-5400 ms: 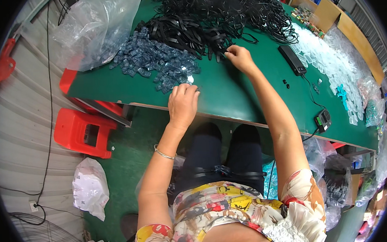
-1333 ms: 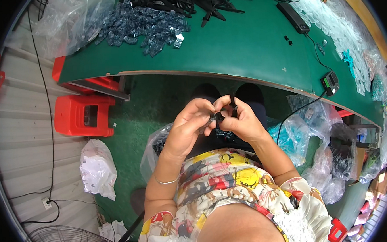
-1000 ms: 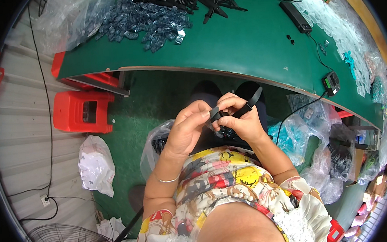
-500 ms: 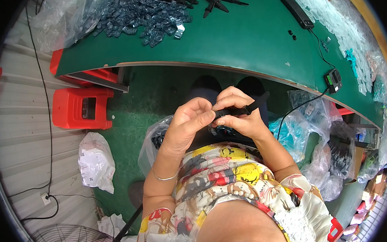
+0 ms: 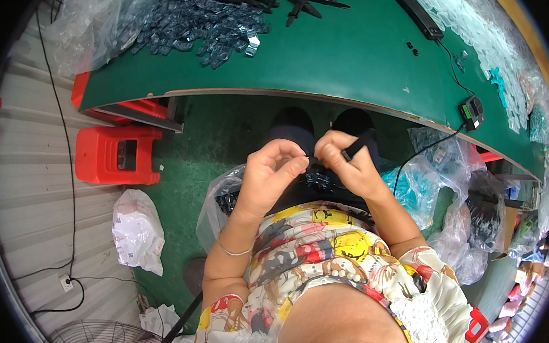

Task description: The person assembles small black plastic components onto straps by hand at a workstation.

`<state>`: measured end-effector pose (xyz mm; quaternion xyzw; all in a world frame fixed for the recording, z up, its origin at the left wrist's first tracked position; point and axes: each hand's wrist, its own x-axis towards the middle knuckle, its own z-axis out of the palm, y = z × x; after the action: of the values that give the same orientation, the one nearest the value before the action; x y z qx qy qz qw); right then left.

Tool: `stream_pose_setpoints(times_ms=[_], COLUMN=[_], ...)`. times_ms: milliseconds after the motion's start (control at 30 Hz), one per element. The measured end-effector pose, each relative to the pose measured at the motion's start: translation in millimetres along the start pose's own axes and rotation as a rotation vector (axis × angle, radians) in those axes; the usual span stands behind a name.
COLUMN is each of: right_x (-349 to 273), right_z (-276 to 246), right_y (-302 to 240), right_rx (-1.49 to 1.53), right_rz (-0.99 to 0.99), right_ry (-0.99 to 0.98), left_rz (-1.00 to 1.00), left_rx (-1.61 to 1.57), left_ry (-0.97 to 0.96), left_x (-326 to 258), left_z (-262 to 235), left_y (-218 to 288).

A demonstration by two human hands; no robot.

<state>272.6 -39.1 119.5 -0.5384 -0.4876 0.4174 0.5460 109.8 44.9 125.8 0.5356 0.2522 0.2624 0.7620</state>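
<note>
Above my lap, my right hand (image 5: 353,170) is closed around a black strap (image 5: 361,143), whose flat end sticks out past the fingers to the upper right. My left hand (image 5: 268,175) faces it, thumb and forefinger pinched together. Something small and dark lies at those fingertips, too small to make out. The fingers of the two hands are close, with a narrow gap between them. Just below, several dark, shiny, see-through plastic pieces (image 5: 320,181) rest on my lap. A clear bag (image 5: 210,204) with dark pieces in it is beside my left forearm.
The green table (image 5: 343,54) ahead bears a heap of dark see-through pieces (image 5: 181,26), black straps (image 5: 305,3), a black power strip (image 5: 419,18) and clear white pieces (image 5: 474,40). A red stool (image 5: 94,157) and white bag (image 5: 137,233) stand left; plastic bags (image 5: 457,236) lie right.
My right hand has turned and closed more over the strap, whose end now points more steeply upward. The hands have drawn slightly apart, uncovering the dark pieces on my lap.
</note>
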Motion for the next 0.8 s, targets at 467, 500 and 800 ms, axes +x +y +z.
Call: stream_pose_setpoints(times_ms=[467,500,800], right_x=[-12,-13,-2], right_z=[7,11,7], right_y=[2,0,-4], right_rx=[0.753,0.83,0.96], right_rz=[0.209,0.201,0.206], right_ry=[-0.292,-0.272,-0.189], left_rz=[-0.041,-0.08,-0.173], left_rx=[0.088,-0.092,-0.532], left_ry=[-0.244,-0.271,-0.236], left_x=[-10,-9,6], left_z=[4,2,5], left_y=[5,0,-11])
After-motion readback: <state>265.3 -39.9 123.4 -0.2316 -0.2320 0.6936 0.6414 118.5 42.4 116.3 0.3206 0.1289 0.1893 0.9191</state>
